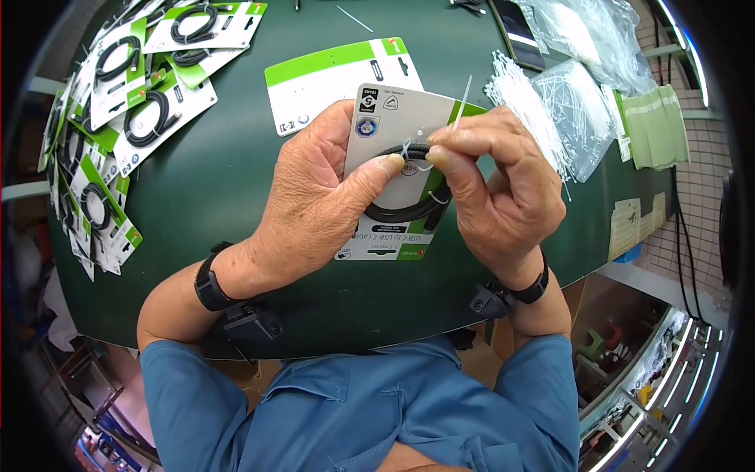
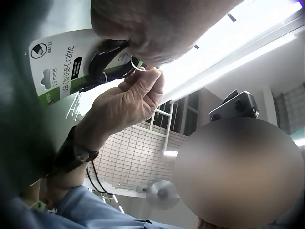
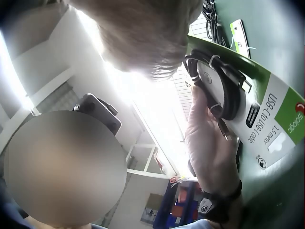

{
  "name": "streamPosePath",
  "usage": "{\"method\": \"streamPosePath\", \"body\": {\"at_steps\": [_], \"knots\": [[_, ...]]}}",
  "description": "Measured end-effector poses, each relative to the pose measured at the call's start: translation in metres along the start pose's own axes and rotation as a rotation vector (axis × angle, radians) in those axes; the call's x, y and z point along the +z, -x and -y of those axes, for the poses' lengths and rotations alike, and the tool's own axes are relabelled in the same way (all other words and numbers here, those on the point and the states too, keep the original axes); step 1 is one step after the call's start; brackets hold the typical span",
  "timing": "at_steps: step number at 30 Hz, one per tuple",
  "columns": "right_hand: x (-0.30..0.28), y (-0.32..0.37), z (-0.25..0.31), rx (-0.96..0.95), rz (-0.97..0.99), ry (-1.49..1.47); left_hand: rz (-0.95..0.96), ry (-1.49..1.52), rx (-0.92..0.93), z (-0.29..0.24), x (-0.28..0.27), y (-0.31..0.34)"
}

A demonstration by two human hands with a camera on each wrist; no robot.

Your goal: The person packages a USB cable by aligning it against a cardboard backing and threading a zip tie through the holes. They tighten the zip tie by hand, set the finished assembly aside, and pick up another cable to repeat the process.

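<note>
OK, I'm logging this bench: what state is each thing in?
Cable, coiled
Card, held up
Tie, looped, tail untrimmed
Left hand, gripping card and cable
Right hand, pinching tie
Loose ties, fanned out
Spare card, lying flat
Cable packs, heaped
Phone, lying flat
Plastic bags, crumpled

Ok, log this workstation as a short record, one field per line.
Surface: dark green table
Left hand: grips the card, thumb pressed at the cable
Right hand: pinches a thin white tie between thumb and finger
Held item: green-and-white card with a coiled black cable
Printed text: USB-C to USB-C cable, 1.5 meter
Left side: pile of carded cables
Beyond the hands: another card, lying flat
Right side: loose white ties, clear plastic bags, phone
</note>
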State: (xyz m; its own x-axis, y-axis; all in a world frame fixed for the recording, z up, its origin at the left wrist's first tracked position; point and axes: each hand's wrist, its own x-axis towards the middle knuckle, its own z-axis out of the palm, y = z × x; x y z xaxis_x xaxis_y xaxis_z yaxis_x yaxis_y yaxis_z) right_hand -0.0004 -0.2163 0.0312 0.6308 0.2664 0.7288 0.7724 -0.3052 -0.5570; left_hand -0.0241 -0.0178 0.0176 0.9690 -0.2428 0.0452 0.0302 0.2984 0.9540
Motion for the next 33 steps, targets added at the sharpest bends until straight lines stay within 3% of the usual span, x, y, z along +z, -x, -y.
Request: {"method": "streamPosePath", "body": {"at_steps": [8,16,24,33], "knots": [[-0.003,-0.005,-0.015,-0.196,0.059,0.227,-0.001,0.011,-0.008,0.004,-0.002,-0.002],[-0.015,-0.001,-0.012,-0.281,0.156,0.220,-0.012,0.023,0.020,0.004,-0.002,-0.001],[-0.022,0.003,0.007,-0.261,0.211,0.308,-0.009,0.010,0.040,0.001,-0.001,-0.001],[-0.016,0.006,-0.002,-0.331,0.166,0.211,-0.007,0.005,0.054,-0.001,-0.001,0.000]]}}
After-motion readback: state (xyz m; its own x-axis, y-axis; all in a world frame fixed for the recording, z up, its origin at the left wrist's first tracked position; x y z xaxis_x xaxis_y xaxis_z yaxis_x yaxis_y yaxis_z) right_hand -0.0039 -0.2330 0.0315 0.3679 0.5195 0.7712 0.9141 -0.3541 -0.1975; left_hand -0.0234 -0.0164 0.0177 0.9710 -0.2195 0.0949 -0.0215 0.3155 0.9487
